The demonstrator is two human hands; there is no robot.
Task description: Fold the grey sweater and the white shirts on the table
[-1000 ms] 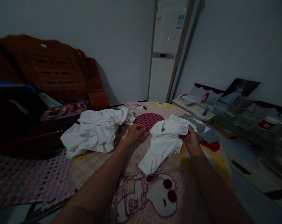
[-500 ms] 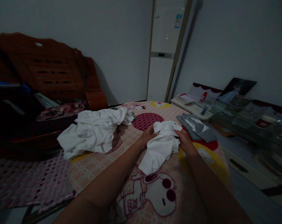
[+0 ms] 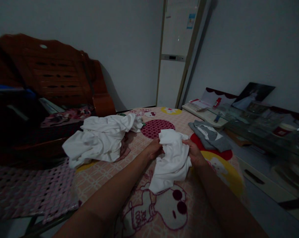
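A crumpled white garment hangs between my two hands over the patterned tablecloth, its lower end reaching the printed dog figure. My left hand grips its left edge, with the fingertips partly hidden behind the fabric. On the opposite edge, my right hand pinches the cloth between thumb and fingers. Left of my hands lies a larger heap of white cloth. A folded grey garment with a white patch rests to the right, beyond my right hand.
A wooden bench piled with things stands at the left, near a pink woven seat. At the right is a glass-topped cabinet holding papers, a cup and a photo. A tall white air conditioner stands at the back.
The white garment has been lifted slightly and turned, its upper edge now straighter and its lower end nearer to me. Both hands have shifted a little left and keep their hold.
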